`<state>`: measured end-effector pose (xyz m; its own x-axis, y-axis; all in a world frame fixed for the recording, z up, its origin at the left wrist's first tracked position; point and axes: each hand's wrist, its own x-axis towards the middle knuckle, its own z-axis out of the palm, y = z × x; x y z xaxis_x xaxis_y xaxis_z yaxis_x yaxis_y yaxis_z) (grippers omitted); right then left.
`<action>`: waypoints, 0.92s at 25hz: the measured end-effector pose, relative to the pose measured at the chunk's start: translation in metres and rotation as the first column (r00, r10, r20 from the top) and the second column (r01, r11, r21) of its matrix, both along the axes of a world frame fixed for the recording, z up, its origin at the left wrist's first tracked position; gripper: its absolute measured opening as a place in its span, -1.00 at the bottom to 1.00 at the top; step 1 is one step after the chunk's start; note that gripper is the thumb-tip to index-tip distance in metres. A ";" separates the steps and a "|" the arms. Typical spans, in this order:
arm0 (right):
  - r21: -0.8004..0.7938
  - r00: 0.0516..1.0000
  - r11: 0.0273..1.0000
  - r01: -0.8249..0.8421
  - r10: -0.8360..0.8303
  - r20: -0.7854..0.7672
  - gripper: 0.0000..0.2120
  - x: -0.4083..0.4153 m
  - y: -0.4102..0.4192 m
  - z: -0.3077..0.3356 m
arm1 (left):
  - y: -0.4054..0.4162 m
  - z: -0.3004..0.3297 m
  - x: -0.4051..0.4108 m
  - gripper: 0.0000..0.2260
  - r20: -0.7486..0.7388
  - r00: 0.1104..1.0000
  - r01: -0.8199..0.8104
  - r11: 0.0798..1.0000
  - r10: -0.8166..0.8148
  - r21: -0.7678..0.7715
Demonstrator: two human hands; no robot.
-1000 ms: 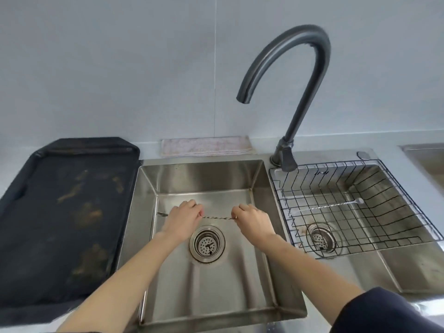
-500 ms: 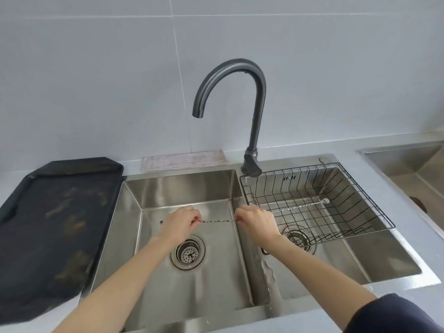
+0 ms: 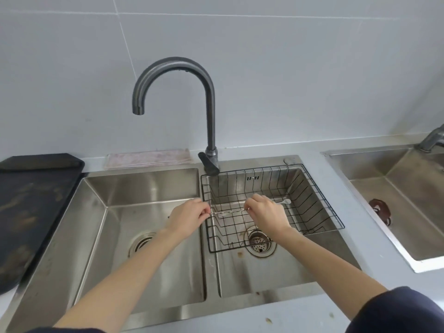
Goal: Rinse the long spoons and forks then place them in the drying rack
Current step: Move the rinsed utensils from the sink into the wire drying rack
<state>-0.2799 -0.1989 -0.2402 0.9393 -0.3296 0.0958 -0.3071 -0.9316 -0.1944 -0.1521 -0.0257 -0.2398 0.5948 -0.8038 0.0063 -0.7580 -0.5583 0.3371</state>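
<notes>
A thin twisted metal utensil [image 3: 228, 212] is stretched level between my two hands, over the left edge of the black wire drying rack [image 3: 319, 203]. My left hand [image 3: 187, 218] pinches one end above the divider between the basins. My right hand [image 3: 264, 213] pinches the other end inside the rack. Both ends of the utensil are hidden by my fingers. A long spoon [image 3: 284, 201] with a small bowl lies in the rack just behind my right hand.
The rack sits in the right basin [image 3: 276, 272], the left basin [image 3: 149, 248] holds only its drain. A dark faucet [image 3: 173, 68] arches over the left basin, no water running. A black tray [image 3: 28, 212] is on the left, a folded cloth [image 3: 147, 158] behind, another sink [image 3: 396, 212] at right.
Both hands carried the twisted utensil to the right, from above the left basin's drain to over the rack's left edge. The camera view swung right too.
</notes>
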 end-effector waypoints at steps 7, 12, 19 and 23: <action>0.007 0.999 1.000 0.030 -0.030 -0.040 -0.83 -0.037 -0.064 -0.008 | -0.055 -0.010 -0.034 -0.81 -0.017 1.000 -0.005 1.000 0.005 0.012; 0.023 0.996 0.999 0.041 -0.039 -0.074 -0.85 -0.043 -0.095 -0.016 | -0.083 -0.019 -0.044 -0.82 -0.055 0.998 -0.014 0.998 0.017 0.056; 0.124 0.980 0.992 0.030 -0.005 -0.198 -0.81 -0.030 -0.124 -0.039 | -0.109 -0.043 -0.036 -0.82 -0.089 0.994 -0.049 0.986 0.064 0.162; 0.161 0.952 0.986 0.043 0.008 -0.306 -0.81 -0.022 -0.132 -0.054 | -0.118 -0.063 -0.032 -0.82 -0.129 0.990 -0.033 0.974 0.063 0.223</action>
<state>-0.3021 -0.3313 -0.2946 0.9091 -0.3329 -0.2504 -0.3913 -0.8887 -0.2390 -0.1845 -0.1437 -0.3030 0.6159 -0.7470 -0.2503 -0.6847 -0.6647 0.2990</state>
